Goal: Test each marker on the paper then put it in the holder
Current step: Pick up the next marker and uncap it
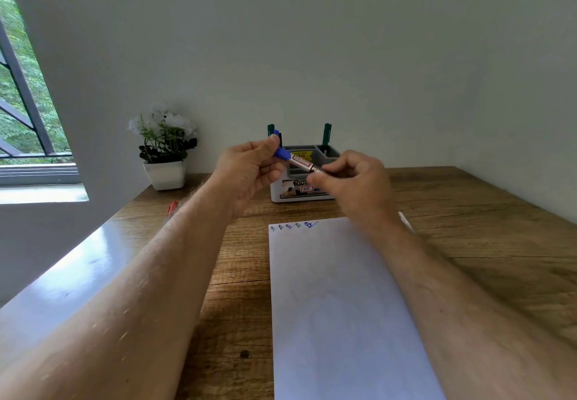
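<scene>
Both hands are raised above the desk in front of the grey and white holder [329, 151]. A blue marker [299, 162] with a white labelled barrel lies slanted between them. My left hand [249, 168] grips its blue cap end. My right hand [356, 181] pinches the barrel's other end. Two green markers [327, 137] stand upright in the holder. The white paper [340, 306] lies on the desk below, with several small scribbles [295, 225] along its top edge.
A red marker [172, 207] lies on the wooden desk [484, 227] left of my left forearm. A white pot of white flowers [165, 149] stands at the back left by the wall. A white marker end [405, 220] shows behind my right wrist.
</scene>
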